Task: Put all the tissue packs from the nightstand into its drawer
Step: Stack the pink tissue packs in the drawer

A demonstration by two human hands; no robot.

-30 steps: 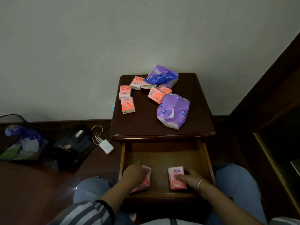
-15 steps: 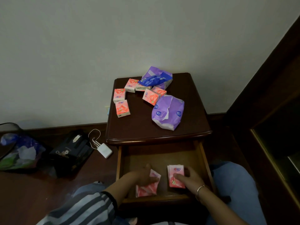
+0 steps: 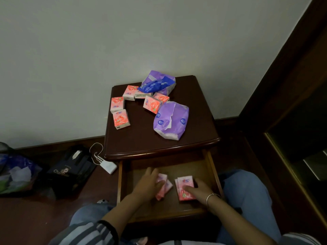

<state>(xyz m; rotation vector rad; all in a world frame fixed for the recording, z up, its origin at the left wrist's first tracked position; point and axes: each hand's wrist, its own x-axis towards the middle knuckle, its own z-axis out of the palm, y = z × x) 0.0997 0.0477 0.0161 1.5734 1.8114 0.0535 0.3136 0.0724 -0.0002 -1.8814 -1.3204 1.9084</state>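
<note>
The dark wooden nightstand [image 3: 141,144] has its drawer [image 3: 120,184] pulled open toward me. Inside it, my left hand [image 3: 147,183] lies over two pink tissue packs [image 3: 164,188], holding them against the drawer floor. My right hand [image 3: 197,190], with a bracelet at the wrist, grips a small stack of pink packs [image 3: 184,182] just to their right. On the nightstand top lie several more pink packs [image 3: 121,119] [image 3: 152,104], a big purple pack [image 3: 170,121], a second purple pack [image 3: 159,79] at the back and a blue pack [image 3: 154,84] on top of it.
On the floor to the left are a white charger with its cord [image 3: 108,167], a black box [image 3: 70,167] and a bin with a bag of rubbish [image 3: 16,174]. Dark wooden furniture [image 3: 292,103] stands to the right. My knees flank the drawer.
My left hand has slid its pink packs from the drawer's left side toward the middle, close to the right hand's stack. The right hand has stayed on its stack.
</note>
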